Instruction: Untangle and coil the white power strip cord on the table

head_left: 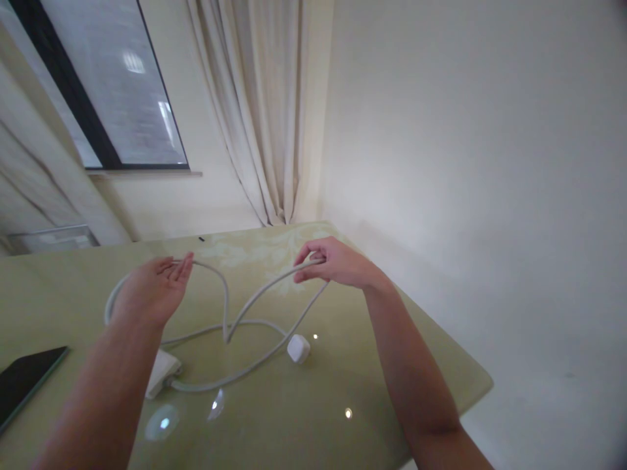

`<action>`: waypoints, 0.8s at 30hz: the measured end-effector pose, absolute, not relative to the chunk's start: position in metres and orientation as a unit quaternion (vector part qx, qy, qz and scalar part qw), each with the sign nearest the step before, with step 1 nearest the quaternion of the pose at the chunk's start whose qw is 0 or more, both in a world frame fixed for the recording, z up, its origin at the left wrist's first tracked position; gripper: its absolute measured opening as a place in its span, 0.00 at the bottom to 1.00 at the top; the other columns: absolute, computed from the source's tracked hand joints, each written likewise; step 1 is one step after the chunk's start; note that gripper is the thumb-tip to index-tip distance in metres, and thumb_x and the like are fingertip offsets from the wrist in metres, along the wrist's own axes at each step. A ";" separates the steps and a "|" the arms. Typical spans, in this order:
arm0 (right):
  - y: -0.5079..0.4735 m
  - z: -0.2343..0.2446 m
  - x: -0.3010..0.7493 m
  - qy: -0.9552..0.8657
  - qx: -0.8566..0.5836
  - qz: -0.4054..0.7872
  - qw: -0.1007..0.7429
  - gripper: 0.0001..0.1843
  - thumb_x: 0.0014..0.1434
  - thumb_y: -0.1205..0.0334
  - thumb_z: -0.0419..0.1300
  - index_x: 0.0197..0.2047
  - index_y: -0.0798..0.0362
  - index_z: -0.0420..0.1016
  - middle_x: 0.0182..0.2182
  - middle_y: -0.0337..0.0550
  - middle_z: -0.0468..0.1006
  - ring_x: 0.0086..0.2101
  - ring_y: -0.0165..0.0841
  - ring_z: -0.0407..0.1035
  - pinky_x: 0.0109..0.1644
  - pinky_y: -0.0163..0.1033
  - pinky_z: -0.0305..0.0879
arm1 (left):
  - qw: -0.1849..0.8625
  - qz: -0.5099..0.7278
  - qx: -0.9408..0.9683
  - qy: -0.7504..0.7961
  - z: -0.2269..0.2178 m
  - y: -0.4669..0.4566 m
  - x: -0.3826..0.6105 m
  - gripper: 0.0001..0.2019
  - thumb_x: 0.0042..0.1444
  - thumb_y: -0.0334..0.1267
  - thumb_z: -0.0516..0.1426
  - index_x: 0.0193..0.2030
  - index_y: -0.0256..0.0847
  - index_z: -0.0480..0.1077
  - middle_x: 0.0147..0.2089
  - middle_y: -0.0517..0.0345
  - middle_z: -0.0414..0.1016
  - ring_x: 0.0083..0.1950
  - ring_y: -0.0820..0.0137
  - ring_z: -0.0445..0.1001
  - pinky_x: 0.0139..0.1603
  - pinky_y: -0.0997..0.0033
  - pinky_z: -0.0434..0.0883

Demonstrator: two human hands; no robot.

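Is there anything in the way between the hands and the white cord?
No, nothing visible. Both the left hand and the right hand already hold the white cord above the table.

glossy green table bears a white cable, plug, adapter and dark tablet.

Bare left hand, bare right hand, bare forearms, slim fingers

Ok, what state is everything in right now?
cable: looped, partly lifted, gripped by left hand and right hand
plug: lying on the table
adapter: flat on table, partly hidden
phone: face up, screen dark
curtain: bunched in the corner
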State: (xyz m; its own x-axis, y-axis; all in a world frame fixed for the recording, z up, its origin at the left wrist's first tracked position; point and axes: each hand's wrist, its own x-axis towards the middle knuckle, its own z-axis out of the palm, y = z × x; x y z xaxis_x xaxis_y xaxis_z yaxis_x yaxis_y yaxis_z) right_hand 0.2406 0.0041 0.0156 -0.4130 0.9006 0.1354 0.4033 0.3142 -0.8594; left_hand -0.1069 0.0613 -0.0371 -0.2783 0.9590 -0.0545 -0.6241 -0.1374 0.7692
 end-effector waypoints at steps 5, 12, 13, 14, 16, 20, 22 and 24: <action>0.007 0.019 0.227 -0.628 -0.370 0.389 0.564 0.25 0.57 0.37 0.71 0.31 0.54 0.78 0.18 0.28 0.58 0.21 0.24 0.47 0.25 0.35 0.41 | 0.521 0.621 0.417 0.412 -0.035 0.048 -0.076 0.11 0.64 0.37 0.56 0.45 0.38 0.80 0.50 0.44 0.83 0.56 0.62 0.81 0.63 0.63 0.75; 0.013 0.020 0.219 -0.450 -0.356 0.387 0.722 0.29 0.55 0.31 0.70 0.33 0.50 0.73 0.16 0.25 0.52 0.18 0.24 0.41 0.20 0.36 0.37 | 0.434 0.355 0.748 0.356 -0.040 0.031 -0.053 0.28 0.66 0.65 0.52 0.42 0.46 0.85 0.50 0.46 0.85 0.58 0.51 0.78 0.70 0.47 0.66; 0.014 0.020 0.221 -0.431 -0.355 0.381 0.737 0.29 0.55 0.31 0.69 0.33 0.50 0.73 0.16 0.25 0.51 0.18 0.24 0.41 0.20 0.36 0.37 | 0.387 0.339 0.778 0.360 -0.041 0.033 -0.054 0.25 0.66 0.64 0.54 0.42 0.47 0.84 0.49 0.48 0.85 0.56 0.52 0.78 0.68 0.49 0.68; 0.015 0.020 0.224 -0.415 -0.355 0.376 0.749 0.29 0.56 0.31 0.69 0.34 0.50 0.72 0.16 0.25 0.51 0.17 0.24 0.40 0.19 0.36 0.38 | 0.335 0.339 0.796 0.373 -0.042 0.036 -0.056 0.23 0.65 0.62 0.56 0.42 0.48 0.83 0.47 0.50 0.85 0.54 0.53 0.79 0.65 0.50 0.71; 0.017 0.020 0.229 -0.396 -0.356 0.367 0.762 0.28 0.57 0.32 0.69 0.34 0.50 0.72 0.16 0.24 0.50 0.17 0.24 0.40 0.18 0.36 0.39 | 0.254 0.371 0.795 0.409 -0.044 0.044 -0.058 0.21 0.64 0.60 0.58 0.40 0.45 0.81 0.42 0.51 0.84 0.48 0.55 0.79 0.57 0.54 0.74; 0.018 0.018 0.231 -0.411 -0.369 0.345 0.758 0.27 0.58 0.33 0.68 0.34 0.50 0.74 0.16 0.25 0.50 0.17 0.24 0.40 0.18 0.37 0.38 | 0.271 0.517 0.685 0.436 -0.042 0.049 -0.060 0.18 0.66 0.55 0.58 0.36 0.42 0.73 0.31 0.56 0.77 0.36 0.63 0.79 0.42 0.65 0.76; 0.018 0.016 0.230 -0.449 -0.384 0.329 0.737 0.28 0.59 0.32 0.67 0.33 0.51 0.76 0.16 0.26 0.52 0.17 0.24 0.41 0.19 0.37 0.38 | 0.323 0.610 0.600 0.404 -0.034 0.043 -0.058 0.15 0.67 0.52 0.60 0.40 0.41 0.71 0.26 0.64 0.69 0.26 0.71 0.74 0.32 0.72 0.73; 0.018 0.015 0.230 -0.504 -0.405 0.295 0.703 0.28 0.61 0.32 0.65 0.33 0.52 0.78 0.16 0.28 0.57 0.18 0.24 0.45 0.21 0.36 0.40 | 0.353 0.678 0.544 0.346 -0.021 0.032 -0.056 0.11 0.70 0.47 0.59 0.45 0.41 0.73 0.23 0.69 0.60 0.20 0.78 0.62 0.23 0.79 0.64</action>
State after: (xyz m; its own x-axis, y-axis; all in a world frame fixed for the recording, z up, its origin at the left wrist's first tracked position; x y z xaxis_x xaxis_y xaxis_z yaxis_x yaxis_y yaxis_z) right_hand 0.2302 0.0176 0.0147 0.3183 0.8237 0.4692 -0.0068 0.4969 -0.8678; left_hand -0.0556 0.0324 -0.0214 -0.1596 0.8548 0.4939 -0.1023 -0.5119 0.8529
